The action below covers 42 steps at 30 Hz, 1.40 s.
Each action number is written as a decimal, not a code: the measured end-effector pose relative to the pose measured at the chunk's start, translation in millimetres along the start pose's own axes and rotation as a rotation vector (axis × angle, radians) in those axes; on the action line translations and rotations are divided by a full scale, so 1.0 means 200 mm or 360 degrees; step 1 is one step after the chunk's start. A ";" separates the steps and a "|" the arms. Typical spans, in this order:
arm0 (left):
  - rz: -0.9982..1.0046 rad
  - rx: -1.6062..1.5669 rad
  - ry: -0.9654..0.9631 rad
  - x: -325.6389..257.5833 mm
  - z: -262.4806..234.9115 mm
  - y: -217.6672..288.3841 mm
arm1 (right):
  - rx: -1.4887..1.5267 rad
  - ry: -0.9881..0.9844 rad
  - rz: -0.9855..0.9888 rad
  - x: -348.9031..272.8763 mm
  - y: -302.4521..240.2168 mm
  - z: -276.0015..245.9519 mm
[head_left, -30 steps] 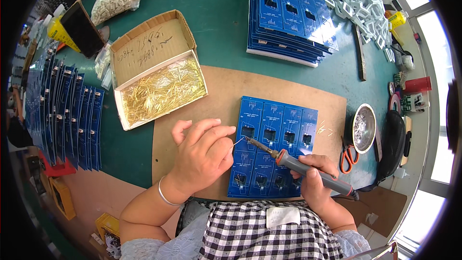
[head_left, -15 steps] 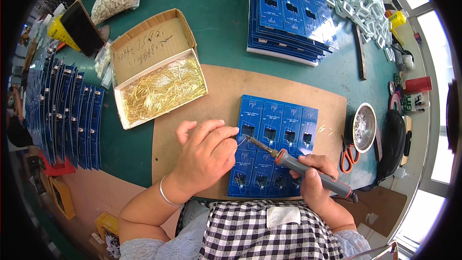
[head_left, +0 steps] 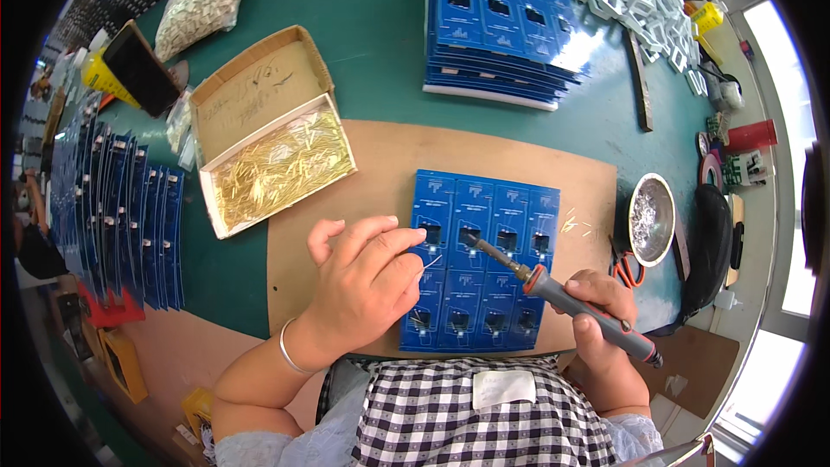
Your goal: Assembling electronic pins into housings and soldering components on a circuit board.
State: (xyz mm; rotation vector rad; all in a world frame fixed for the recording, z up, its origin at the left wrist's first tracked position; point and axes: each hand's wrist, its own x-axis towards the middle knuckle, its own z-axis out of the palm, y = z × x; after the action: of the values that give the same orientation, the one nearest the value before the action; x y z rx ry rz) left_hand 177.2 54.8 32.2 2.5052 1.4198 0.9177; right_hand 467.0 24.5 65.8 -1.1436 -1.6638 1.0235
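While the left hand pinches a thin wire or pin between thumb and forefinger, the other fingers curled loosely, the right hand is wrapped firmly round the grey and red handle of a soldering iron whose tip comes down on the blue circuit board panel. That panel lies flat on a brown board near the front edge of the green bench, just ahead of the person's checked shirt. I'd judge the wire light, springy and easy to drop, best held close to its end; the panel looks thin, stiff and brittle at its scored lines, so it wants lifting by its edges, and the iron only by its handle. Beyond, an open cardboard box of gold pins sits toward the left edge and a metal bowl toward the right. The wire's held end is hidden in the fingers, and whether the tip actually touches I cannot tell.
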 end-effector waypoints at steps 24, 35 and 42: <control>0.0080 0.0024 -0.0083 0.07 0.08 0.06 | 0.0318 0.0247 0.0376 -0.08 0.07 0.05; 0.0071 0.0050 -0.0062 0.08 0.11 0.04 | 0.0294 0.0240 0.0379 -0.07 0.07 0.06; 0.0078 0.0045 -0.0056 0.09 0.11 0.05 | 0.0245 0.0216 0.0361 -0.06 0.06 0.05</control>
State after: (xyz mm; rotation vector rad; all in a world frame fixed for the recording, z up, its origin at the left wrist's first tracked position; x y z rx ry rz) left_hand 202.2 67.9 26.5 2.5742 1.3765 0.8628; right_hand 463.2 13.7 49.3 -1.2889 -1.3470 1.1665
